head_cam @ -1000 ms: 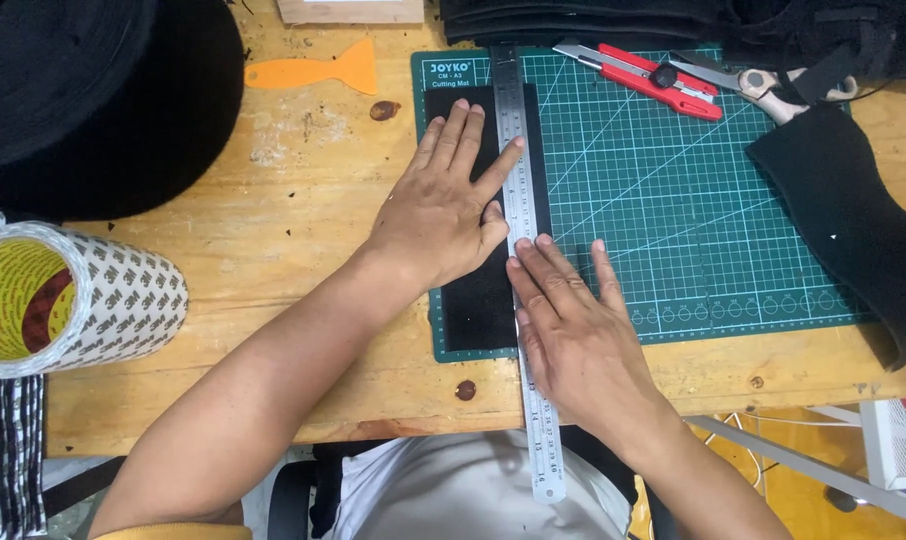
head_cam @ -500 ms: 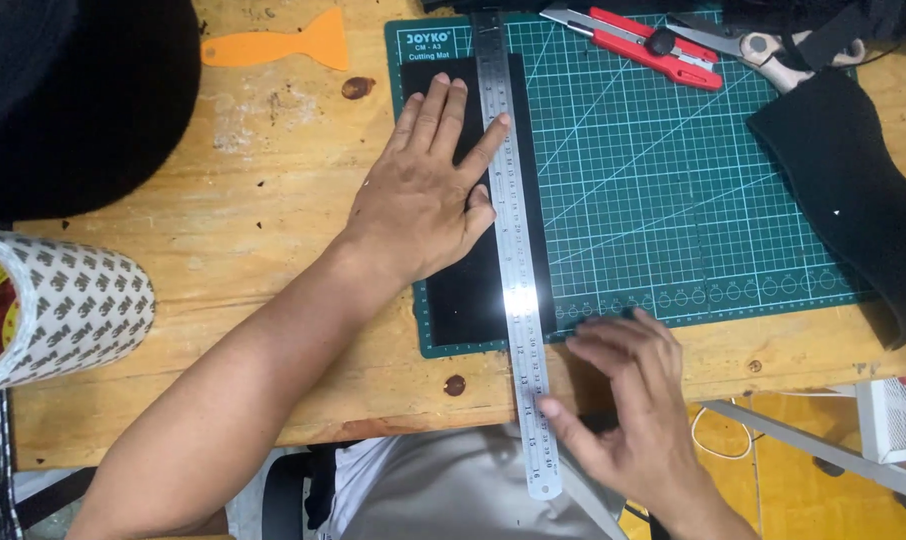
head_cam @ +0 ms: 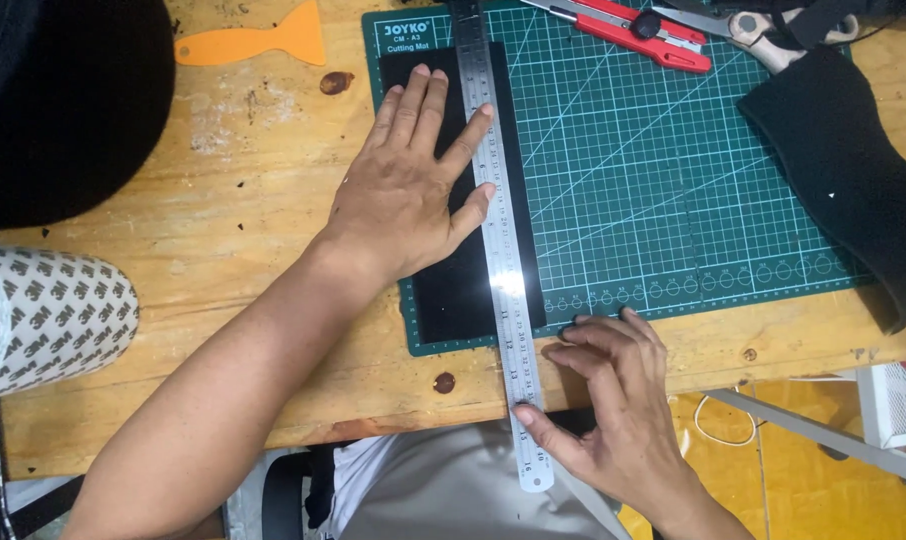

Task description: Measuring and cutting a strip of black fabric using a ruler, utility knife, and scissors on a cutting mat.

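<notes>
Hands (head_cam: pixel 413 190) flanking steel ruler (head_cam: pixel 501 240)

White tape roll (head_cam: pixel 48 315), printed wrap, at table's left edge.

You are looking down on a bare wooden bench (head_cam: pixel 223 230), its pale planks marked by dark knots and a whitish scuffed patch, evenly lit with hardly any shadow. Past its near edge, at lower right, you see a yellow-orange floor (head_cam: pixel 773 480) crossed by a slanting grey metal bar (head_cam: pixel 823 420).
</notes>
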